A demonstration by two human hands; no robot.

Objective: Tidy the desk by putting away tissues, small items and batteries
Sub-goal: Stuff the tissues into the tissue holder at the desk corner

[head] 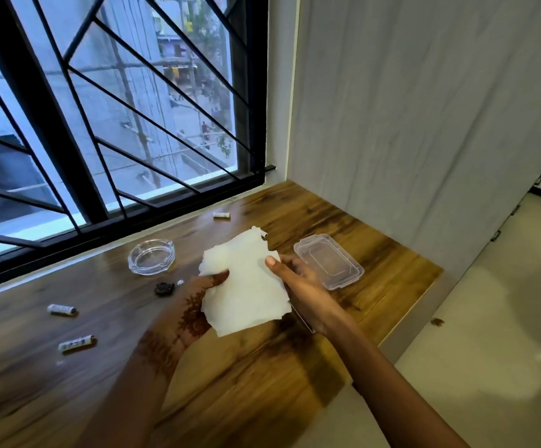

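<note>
A stack of white tissues (246, 282) is held above the wooden desk (262, 376) between both hands. My left hand (194, 305) grips its left edge with the thumb on top. My right hand (298, 289) pinches the right edge, thumb pressed on the upper sheet. White batteries lie loose on the desk: one at the far left (61, 309), one nearer me (77, 344), one by the window (222, 215), and one partly hidden behind the tissues (264, 234). A small dark object (164, 288) and a tiny silver piece (180, 281) lie beside my left hand.
A clear glass ashtray (151, 256) stands left of the tissues. A shut clear plastic box (329, 260) sits to the right, near the desk's right edge. A barred window runs along the far side; a grey wall panel closes off the right.
</note>
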